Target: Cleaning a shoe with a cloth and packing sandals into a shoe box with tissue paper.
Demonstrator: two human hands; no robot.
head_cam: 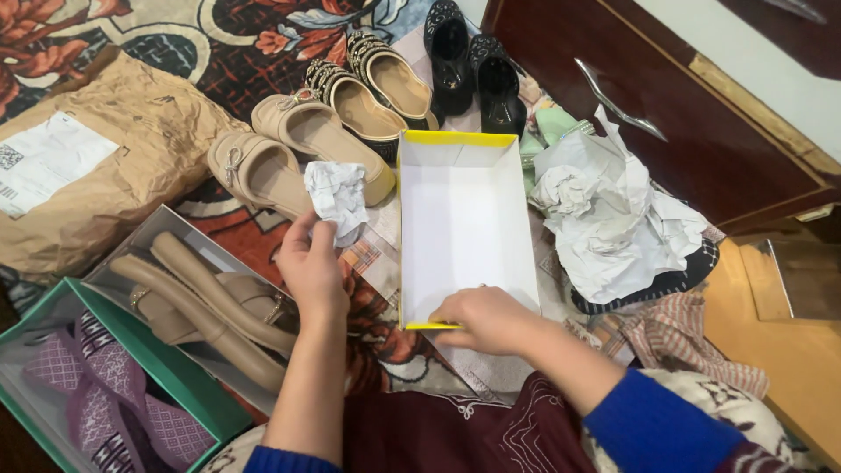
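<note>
My left hand [311,267] pinches a crumpled wad of white paper [337,194] and holds it up above the beige slip-on shoes [289,149]. My right hand [482,317] grips the near rim of an empty white shoebox with yellow edges [460,144], which lies open on the floor between my arms. Nothing lies inside the box.
A pile of crumpled white paper [613,219] lies right of the box. Behind stand gold-and-black studded shoes [377,83] and black shoes [473,61]. At left: a brown paper mailer [114,149], a grey box of tan sandals [201,298], a green box of purple shoes [96,385]. A dark wooden cabinet [683,114] stands at right.
</note>
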